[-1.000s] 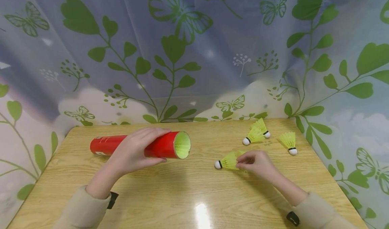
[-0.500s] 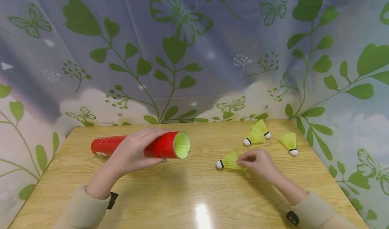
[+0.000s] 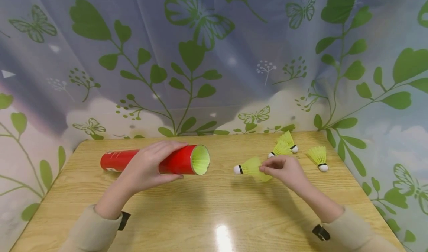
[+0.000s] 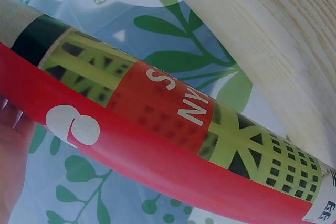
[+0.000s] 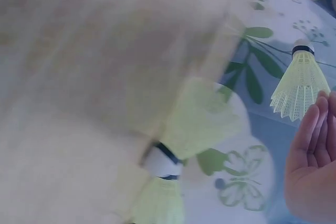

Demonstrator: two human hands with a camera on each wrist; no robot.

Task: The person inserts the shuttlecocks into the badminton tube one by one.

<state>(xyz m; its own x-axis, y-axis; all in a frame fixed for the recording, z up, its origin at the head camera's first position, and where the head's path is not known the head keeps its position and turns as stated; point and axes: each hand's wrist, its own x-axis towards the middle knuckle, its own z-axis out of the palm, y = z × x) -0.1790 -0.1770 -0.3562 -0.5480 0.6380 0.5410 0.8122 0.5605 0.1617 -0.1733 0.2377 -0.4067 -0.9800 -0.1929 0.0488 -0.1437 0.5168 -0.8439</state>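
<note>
My left hand [image 3: 150,166] grips a red shuttlecock tube [image 3: 180,161] lying sideways, its open end facing right. Yellow shuttlecock skirts show inside that mouth, and in the left wrist view also through the clear window of the tube [image 4: 241,156]. To the right, my right hand [image 3: 285,172] pinches a yellow shuttlecock [image 3: 249,168] by the skirt's rim, its white cork pointing left toward the tube. A shadow falls on the table below this shuttlecock. The right wrist view shows the fingertips [image 5: 320,103] at the skirt edge of the held shuttlecock [image 5: 302,85].
Two overlapping shuttlecocks [image 3: 282,146] lie behind my right hand, near the table's back edge. Another shuttlecock [image 3: 318,157] rests farther right. The wooden table [image 3: 187,218] meets a leaf-printed curtain [image 3: 227,73] at the back and sides.
My right hand has lifted the shuttlecock off the table and moved it slightly up and left. The left hand and tube have stayed in place.
</note>
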